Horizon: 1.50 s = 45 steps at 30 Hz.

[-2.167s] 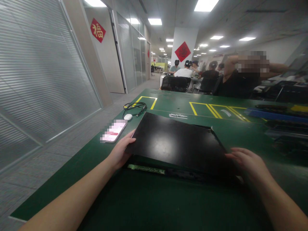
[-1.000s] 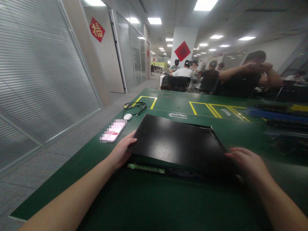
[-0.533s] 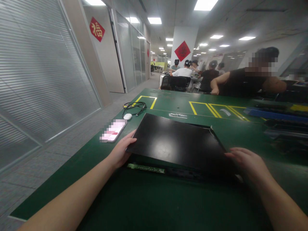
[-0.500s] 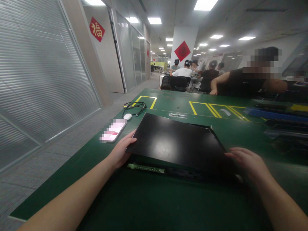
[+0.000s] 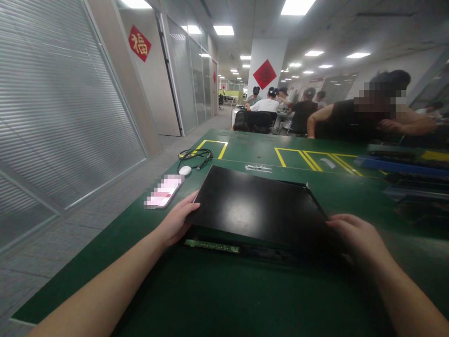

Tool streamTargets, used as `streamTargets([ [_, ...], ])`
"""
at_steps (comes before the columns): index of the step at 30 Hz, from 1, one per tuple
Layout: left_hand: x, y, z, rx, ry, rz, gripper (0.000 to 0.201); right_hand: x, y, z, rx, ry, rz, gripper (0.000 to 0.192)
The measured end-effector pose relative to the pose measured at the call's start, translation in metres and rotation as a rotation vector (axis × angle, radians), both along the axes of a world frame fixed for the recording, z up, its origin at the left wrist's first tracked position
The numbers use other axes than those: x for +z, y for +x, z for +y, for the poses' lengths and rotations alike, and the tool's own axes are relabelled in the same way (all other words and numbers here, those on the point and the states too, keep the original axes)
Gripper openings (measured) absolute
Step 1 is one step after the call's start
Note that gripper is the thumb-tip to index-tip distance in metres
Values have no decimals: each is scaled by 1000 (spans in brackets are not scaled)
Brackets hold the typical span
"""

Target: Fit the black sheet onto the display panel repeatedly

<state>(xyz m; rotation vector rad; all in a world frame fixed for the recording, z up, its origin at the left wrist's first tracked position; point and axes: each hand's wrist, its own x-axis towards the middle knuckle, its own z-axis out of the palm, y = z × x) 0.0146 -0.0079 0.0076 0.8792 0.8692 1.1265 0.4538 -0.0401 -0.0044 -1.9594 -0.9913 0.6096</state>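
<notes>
In the head view, a flat black panel (image 5: 257,208) lies on a green table (image 5: 217,290), its near edge raised a little above a thin green circuit strip (image 5: 211,245) that runs along the mat just below it. The left hand (image 5: 175,220) grips the panel's near left corner: the thumb lies on the glossy top face, pointing inward, while the other fingers curl under the edge out of sight. The right hand (image 5: 358,236) holds the near right corner in the same way, fingers (image 5: 338,220) bent over the top of the panel's edge and the palm against its side; how far the fingertips reach below cannot be told. The panel spans the whole gap between the two hands and stretches away from them toward the far side of the table, its far right corner lifted slightly over a dark frame beneath.

Left of the left hand, near but apart from it, a phone (image 5: 164,192) lies face up. Beyond it sit a small white mouse (image 5: 185,170) and a coil of black cable (image 5: 194,155), beside yellow marking lines (image 5: 308,159) on the table. At the far right edge lie blue trays (image 5: 396,164). Across the table a person in a black shirt (image 5: 345,121) leans on it, and further back several people sit at another table.
</notes>
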Motion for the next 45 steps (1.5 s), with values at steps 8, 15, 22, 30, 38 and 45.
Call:
streamTargets([
  [8, 1, 0, 1, -3, -5, 28, 68, 8, -7, 0, -1, -151, -94, 26],
  [15, 0, -1, 0, -3, -23, 45, 67, 11, -4, 0, 77, -165, -275, 28],
  [22, 1, -1, 0, -14, -16, 37, 64, 9, -3, 1, 112, -140, -325, 29],
  [30, 0, 0, 0, 1, -14, 52, 67, 11, -6, 0, 130, -176, -374, 31],
  [38, -1, 0, 0, 6, -13, 31, 65, 6, 0, 1, 162, -160, -435, 32],
  [45, -4, -2, 2, 5, 4, 6, 63, 5, 0, 1, 148, -148, -414, 31],
])
